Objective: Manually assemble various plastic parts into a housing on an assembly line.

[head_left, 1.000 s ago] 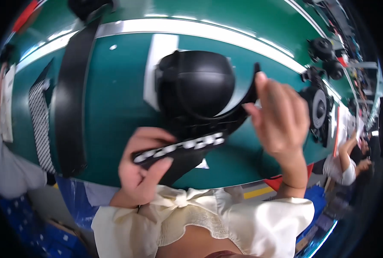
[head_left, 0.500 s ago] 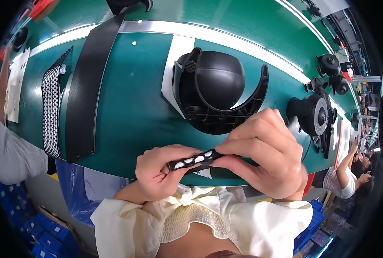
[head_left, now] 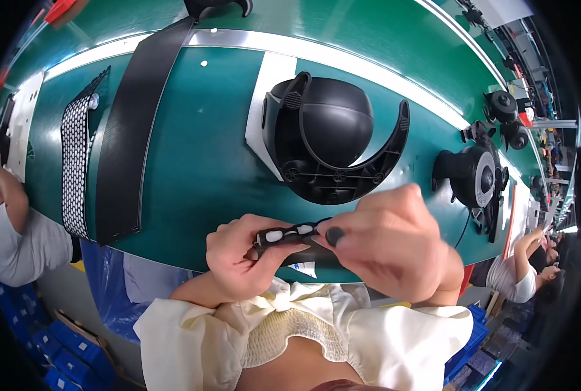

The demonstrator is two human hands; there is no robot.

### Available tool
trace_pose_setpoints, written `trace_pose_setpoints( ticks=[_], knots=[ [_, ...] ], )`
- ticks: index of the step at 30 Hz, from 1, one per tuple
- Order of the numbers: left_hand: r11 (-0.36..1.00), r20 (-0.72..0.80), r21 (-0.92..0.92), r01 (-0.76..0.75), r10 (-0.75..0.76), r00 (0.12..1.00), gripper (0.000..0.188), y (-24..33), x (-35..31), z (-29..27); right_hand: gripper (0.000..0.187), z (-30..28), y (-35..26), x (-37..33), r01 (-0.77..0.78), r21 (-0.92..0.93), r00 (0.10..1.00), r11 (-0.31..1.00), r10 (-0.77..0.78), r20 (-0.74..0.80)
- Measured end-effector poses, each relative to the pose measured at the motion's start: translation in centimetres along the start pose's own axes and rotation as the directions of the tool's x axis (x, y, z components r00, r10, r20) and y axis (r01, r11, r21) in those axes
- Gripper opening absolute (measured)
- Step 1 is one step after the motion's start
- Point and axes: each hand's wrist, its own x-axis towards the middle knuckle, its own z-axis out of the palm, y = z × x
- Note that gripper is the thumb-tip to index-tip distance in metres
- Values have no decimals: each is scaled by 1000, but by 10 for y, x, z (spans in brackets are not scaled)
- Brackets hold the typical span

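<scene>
Near the table's front edge, my left hand is closed on a narrow black strip with white oval spots along it. Just to its right is my right hand, slightly blurred, its fingers closed on a small dark round pad. That pad sits at the strip's right end; whether they still touch I cannot tell. Beyond my hands stands a glossy black rounded housing with a curved black bracket in front of it. Under the strip lies a scrap of white printed paper.
On the left lie a long black sheet and a black sheet covered in white dots. A black round unit stands on the right. A white bar crosses the green table. Other people sit at both sides.
My right hand has turned and lifted slightly, and a dark round pad now shows at its fingertips. The strip in my left hand has tilted a little. The person at left moved an arm.
</scene>
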Motion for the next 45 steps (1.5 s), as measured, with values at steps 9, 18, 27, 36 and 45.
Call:
trace_pose_setpoints(
  ticks=[9, 18, 27, 36, 45],
  knots=[
    [874, 174, -423, 237, -179, 968, 13, -24, 1, -4, 28, 16, 17, 0, -316, 438, 862, 842, 447, -237],
    [827, 296, -527, 194, -34, 954, 11, -37, 0, -11, 40, 23, 21, 23, -428, 226, 901, 875, 432, 35],
    [753, 283, -639, 158, 40, 958, 18, -39, 0, -13, 37, 22, 22, 25, -131, -154, 988, 979, 142, 59],
    [871, 368, -471, 140, 49, 929, 8, -34, 4, -17, 39, 11, 4, 25, 414, -652, 884, 635, -109, 454],
    [772, 379, -576, 270, -40, 925, 9, -31, 5, -4, 15, -10, 31, -3, -276, -119, 961, 954, 270, -68]
  ],
)
